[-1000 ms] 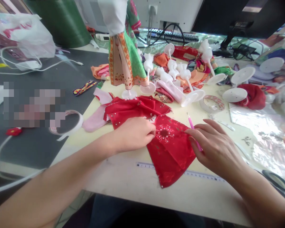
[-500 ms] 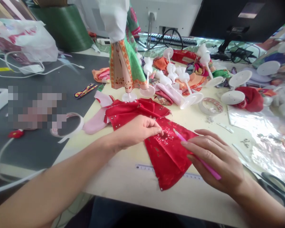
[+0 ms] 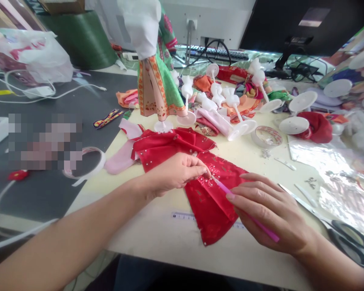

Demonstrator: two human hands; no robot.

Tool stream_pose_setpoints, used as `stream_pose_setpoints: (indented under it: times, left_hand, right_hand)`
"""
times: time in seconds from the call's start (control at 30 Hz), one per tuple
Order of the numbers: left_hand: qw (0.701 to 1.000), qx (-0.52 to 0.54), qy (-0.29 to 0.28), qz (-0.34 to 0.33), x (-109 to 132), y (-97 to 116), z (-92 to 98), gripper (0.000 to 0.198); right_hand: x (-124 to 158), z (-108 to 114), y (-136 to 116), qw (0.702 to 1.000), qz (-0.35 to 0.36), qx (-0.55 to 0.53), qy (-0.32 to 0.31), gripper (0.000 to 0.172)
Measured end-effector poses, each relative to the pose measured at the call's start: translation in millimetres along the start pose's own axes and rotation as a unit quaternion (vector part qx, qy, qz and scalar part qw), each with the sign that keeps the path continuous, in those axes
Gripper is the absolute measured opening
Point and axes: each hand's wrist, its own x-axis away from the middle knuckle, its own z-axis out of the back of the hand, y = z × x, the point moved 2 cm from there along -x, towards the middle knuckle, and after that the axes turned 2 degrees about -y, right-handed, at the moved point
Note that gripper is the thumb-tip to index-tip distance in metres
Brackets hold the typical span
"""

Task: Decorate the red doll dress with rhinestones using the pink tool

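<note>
Red patterned fabric (image 3: 216, 218) lies on the pale tabletop, dotted with small white beads around an embroidered flower motif. My left hand (image 3: 185, 171) is over the cloth with thumb and fingers pinched together; whatever sits between the fingertips is too small to make out. A thin pink pen-like tool (image 3: 224, 187) with a pale tip is gripped in my right hand (image 3: 267, 210). Its tip meets the fingertips of my left hand, above the beaded flower. A clear ruler (image 3: 185, 216) lies partly under the fabric.
Black-handled scissors (image 3: 346, 238) lie at the right, beside small loose pieces (image 3: 311, 183). Tape rolls (image 3: 268, 136) flank the fabric. Behind stand white mini dress forms (image 3: 230, 97), a larger clothed form (image 3: 153, 85) and monitors (image 3: 276, 24). Cables (image 3: 48, 95) cross the dark surface at left.
My right hand has shifted left, bringing the pink tool's tip to my left fingertips. My left hand stays pinched over the flower. The view has shifted slightly.
</note>
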Motion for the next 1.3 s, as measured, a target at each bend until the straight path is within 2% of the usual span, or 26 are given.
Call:
stream_pose_setpoints:
  times: [0.47,0.87,1.07,1.3]
  left_hand:
    - [0.999,0.026,-0.034,-0.003,-2.4,-2.5,-4.6,0.033]
    - [0.999,0.005,-0.031,-0.010,-2.6,-2.0,-5.9,0.024]
    - [0.996,-0.069,0.013,-0.052,-1.5,1.7,2.0,0.022]
    - [0.971,-0.224,0.042,-0.075,3.0,6.9,8.2,0.025]
  right_hand:
    - [1.7,-3.4,-0.2,1.000,-0.005,-0.016,-0.005,0.032]
    - [-0.2,-0.4,0.1,1.000,0.003,-0.012,-0.002,0.029]
    - [-1.9,3.5,-0.9,1.000,0.008,-0.008,0.005,0.028]
    - [-2.7,-2.3,-1.3,1.000,-0.009,-0.016,-0.010,0.024]
